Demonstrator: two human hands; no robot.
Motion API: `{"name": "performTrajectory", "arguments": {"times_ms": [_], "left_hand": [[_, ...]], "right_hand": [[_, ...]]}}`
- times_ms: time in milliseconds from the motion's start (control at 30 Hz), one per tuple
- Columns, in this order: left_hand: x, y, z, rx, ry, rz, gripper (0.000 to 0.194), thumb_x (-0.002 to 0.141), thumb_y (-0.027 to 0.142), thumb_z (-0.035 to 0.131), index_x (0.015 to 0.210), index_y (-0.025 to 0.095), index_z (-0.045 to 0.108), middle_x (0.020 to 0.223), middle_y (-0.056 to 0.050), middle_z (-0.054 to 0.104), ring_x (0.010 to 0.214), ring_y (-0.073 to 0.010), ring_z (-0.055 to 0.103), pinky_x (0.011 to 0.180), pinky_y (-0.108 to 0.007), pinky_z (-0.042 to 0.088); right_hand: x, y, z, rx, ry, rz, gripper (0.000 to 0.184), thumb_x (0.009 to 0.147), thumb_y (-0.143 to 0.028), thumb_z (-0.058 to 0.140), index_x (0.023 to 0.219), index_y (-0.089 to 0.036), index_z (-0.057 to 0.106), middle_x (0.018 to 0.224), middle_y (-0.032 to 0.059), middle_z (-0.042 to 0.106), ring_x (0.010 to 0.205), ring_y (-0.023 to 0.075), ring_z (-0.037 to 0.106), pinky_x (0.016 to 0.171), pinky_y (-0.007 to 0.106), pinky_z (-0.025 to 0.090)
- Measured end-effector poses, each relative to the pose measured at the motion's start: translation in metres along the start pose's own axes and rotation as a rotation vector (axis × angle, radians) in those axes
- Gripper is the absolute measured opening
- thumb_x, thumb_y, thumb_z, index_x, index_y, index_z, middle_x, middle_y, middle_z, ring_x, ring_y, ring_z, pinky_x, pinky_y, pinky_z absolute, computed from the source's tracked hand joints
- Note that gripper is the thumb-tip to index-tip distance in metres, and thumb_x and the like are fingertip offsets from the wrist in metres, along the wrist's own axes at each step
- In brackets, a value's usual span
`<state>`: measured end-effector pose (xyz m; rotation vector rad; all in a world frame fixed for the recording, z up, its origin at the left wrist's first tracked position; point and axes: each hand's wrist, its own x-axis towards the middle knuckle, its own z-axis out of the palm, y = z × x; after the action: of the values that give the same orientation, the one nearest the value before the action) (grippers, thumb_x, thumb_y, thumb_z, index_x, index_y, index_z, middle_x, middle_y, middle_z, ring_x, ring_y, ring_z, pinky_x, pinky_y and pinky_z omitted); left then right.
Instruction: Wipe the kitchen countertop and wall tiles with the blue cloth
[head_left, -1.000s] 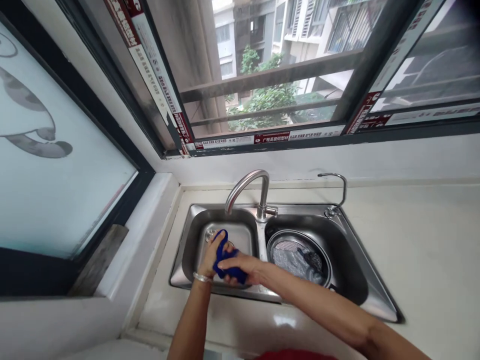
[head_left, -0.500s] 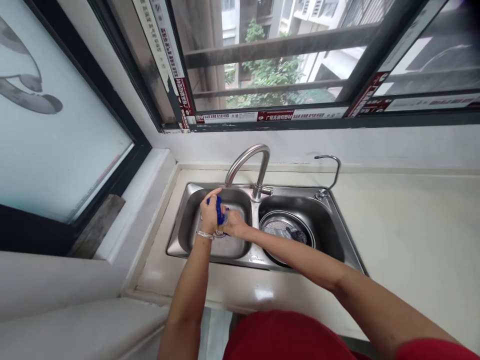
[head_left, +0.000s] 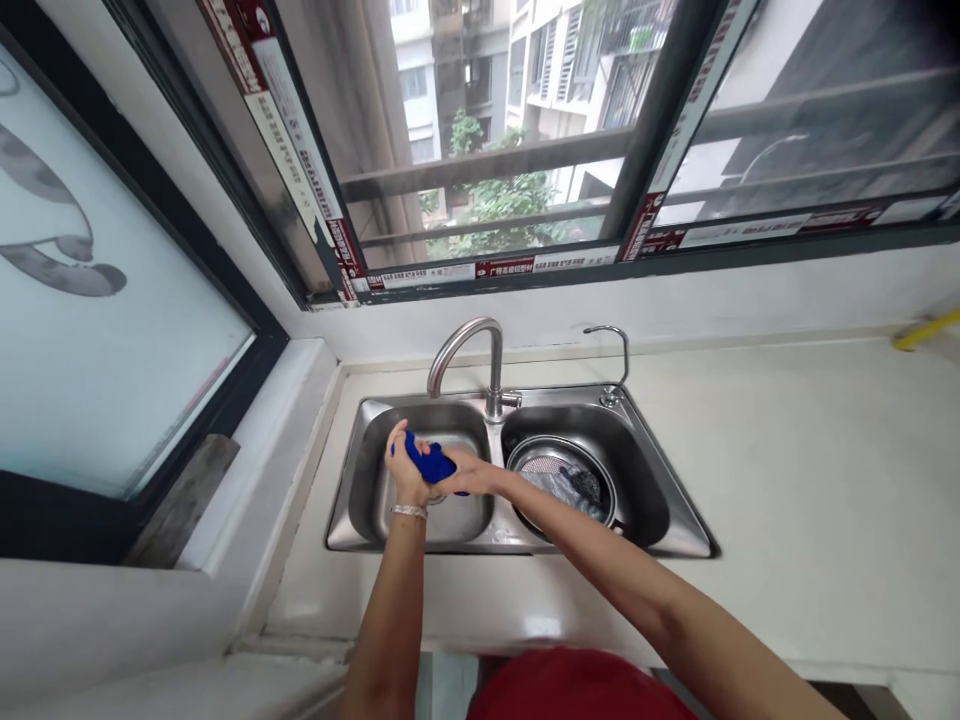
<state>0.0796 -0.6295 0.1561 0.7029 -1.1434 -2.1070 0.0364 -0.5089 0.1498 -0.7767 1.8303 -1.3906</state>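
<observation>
Over the left basin of the steel sink (head_left: pixel 352 490), both hands hold a crumpled blue cloth (head_left: pixel 431 464). My left hand (head_left: pixel 405 468) is closed around its left end, with a light bracelet at the wrist. Gripping the right end from below is my right hand (head_left: pixel 469 473), its fingers partly hidden by the cloth. The curved tap (head_left: pixel 491 365) stands just behind the hands, its spout above the left basin. I cannot make out any water running from it.
In the right basin sits a round metal pan (head_left: pixel 611 485) with a clear plastic bag (head_left: pixel 551 487) and something dark in it. A thin small faucet (head_left: pixel 625 355) rises at the back right corner. Pale countertop (head_left: pixel 795 480) extends right, with a yellow object (head_left: pixel 926 330) at its far edge.
The view has tilted up and turned right. The blue cloth, bunched and mostly covered by the fingers before, now lies more spread across both hands.
</observation>
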Motion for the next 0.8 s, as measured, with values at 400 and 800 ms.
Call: {"name": "performTrajectory", "arguments": {"times_ms": [400,800], "left_hand": [[-0.034,0.007,0.004,-0.070,-0.185,-0.098,0.042,0.076,0.049,0.069,0.109,0.024,0.065,0.046,0.012,0.037,0.053,-0.0106,0.052,0.078,-0.032,0.053],[-0.055,0.030,-0.038,0.225,-0.616,-0.254,0.044,0.073,0.049,0.071,0.110,0.025,0.067,0.138,-0.010,0.060,0.128,-0.0333,0.053,0.108,-0.049,0.043]], "right_hand": [[-0.027,0.040,0.038,1.265,-0.281,0.309,0.080,0.075,-0.085,0.047,0.118,-0.019,0.059,0.109,0.0122,0.069,0.099,0.0316,0.066,0.095,0.061,0.046],[-0.053,0.013,0.036,1.026,-0.232,0.372,0.061,0.051,-0.025,0.086,0.105,-0.016,0.058,0.089,0.0057,0.070,0.066,0.0128,0.065,0.050,0.017,0.038]]}}
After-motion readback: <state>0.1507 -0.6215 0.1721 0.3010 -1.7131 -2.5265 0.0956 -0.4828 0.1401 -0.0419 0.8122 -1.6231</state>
